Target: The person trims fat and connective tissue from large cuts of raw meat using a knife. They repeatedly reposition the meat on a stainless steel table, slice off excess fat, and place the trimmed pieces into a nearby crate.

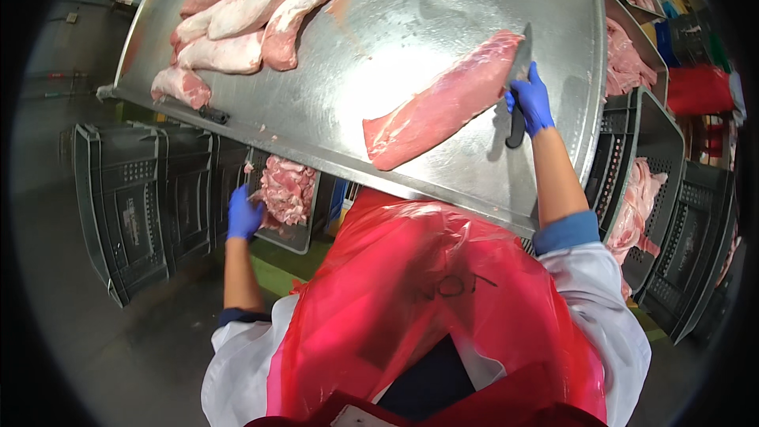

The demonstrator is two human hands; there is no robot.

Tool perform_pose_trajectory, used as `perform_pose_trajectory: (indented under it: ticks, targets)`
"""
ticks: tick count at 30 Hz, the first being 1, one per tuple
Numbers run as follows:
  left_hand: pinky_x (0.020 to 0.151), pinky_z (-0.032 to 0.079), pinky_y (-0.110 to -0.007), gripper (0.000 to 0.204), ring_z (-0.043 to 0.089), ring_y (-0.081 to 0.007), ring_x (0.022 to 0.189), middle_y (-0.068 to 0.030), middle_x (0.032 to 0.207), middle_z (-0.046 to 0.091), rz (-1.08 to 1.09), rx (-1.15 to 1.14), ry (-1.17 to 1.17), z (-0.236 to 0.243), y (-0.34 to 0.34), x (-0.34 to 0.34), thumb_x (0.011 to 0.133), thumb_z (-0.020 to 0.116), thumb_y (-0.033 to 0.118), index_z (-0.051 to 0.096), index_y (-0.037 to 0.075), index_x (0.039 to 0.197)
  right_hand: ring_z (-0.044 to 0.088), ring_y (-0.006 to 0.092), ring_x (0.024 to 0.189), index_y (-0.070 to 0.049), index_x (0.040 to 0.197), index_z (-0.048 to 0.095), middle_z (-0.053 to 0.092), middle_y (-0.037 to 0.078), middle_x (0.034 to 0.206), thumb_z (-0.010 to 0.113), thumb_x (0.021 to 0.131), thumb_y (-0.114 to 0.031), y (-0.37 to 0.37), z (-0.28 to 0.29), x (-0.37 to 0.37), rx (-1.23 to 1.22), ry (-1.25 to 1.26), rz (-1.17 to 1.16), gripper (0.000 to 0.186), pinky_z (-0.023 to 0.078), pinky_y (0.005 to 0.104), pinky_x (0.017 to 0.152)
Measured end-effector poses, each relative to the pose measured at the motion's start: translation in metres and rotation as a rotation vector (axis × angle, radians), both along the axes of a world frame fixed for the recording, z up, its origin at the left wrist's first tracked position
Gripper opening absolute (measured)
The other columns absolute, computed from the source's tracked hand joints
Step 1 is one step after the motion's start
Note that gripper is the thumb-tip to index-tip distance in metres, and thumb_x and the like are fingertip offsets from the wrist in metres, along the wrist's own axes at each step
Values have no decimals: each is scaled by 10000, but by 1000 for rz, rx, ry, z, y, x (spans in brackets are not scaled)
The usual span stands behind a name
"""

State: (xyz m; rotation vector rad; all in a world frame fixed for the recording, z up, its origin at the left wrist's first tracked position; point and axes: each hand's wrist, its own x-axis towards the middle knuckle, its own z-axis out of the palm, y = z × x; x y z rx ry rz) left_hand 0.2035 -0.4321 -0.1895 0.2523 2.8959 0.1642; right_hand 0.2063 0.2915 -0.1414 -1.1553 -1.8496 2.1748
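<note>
My right hand (534, 103), in a blue glove, is closed around the black handle of a knife (523, 51). Its blade points away from me and lies along the right end of a long, trimmed pink piece of pork loin (443, 103) on the metal table. Down to the left, below the table edge, is my left hand (244, 213), also gloved in blue. Its fingers look apart, beside a dark crate of meat trimmings (288, 190). A small scrap shows by its fingertips; whether it touches them is unclear.
Several untrimmed loins (265, 0) are piled at the table's far left. A smaller meat piece (181, 87) lies near a dark object (213, 115) at the edge of the metal table (474, 186). Dark crates (130, 205) stand left; other crates with meat (636, 205) stand right.
</note>
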Motion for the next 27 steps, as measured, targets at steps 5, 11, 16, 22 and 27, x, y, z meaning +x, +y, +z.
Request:
perform_pose_trajectory:
  ticks: [5,11,16,22,27]
  targets:
    - [1100,376,-503,699,458,-433,1311,-266,1409,477,-449,472,85,-4,286,-36,762,802,318,550,-20,1319,551,141,535,-181,1631,73,594,78,760,510,930,28,-9,-16,18,56,62,-125,852,472,293,464]
    - [1015,455,-523,906,504,-396,1311,-275,1408,491,-539,24,-216,27,465,-56,724,796,334,391,-66,1430,582,144,554,-205,1628,141,615,85,784,527,947,-15,0,-5,52,165,71,-178,806,478,282,469]
    - [984,526,-465,732,658,-371,1101,-226,1210,651,-22,1071,-998,-9,439,-142,718,757,219,493,-79,1332,580,132,553,-215,1622,190,632,88,832,525,953,6,-2,9,120,204,35,-292,780,466,265,451]
    - [1072,472,-482,633,601,-359,1210,-204,1307,618,297,1902,-1746,22,463,-85,856,642,276,490,-41,1383,573,119,582,-192,1619,205,632,88,896,511,946,53,-9,8,206,201,-6,-427,778,456,251,439]
    - [910,533,-415,423,667,-234,1063,-148,1170,688,-372,646,-1140,-3,456,-57,954,615,273,565,7,1280,566,108,597,-184,1620,199,632,83,981,506,937,74,-4,8,252,255,25,-503,792,451,237,437]
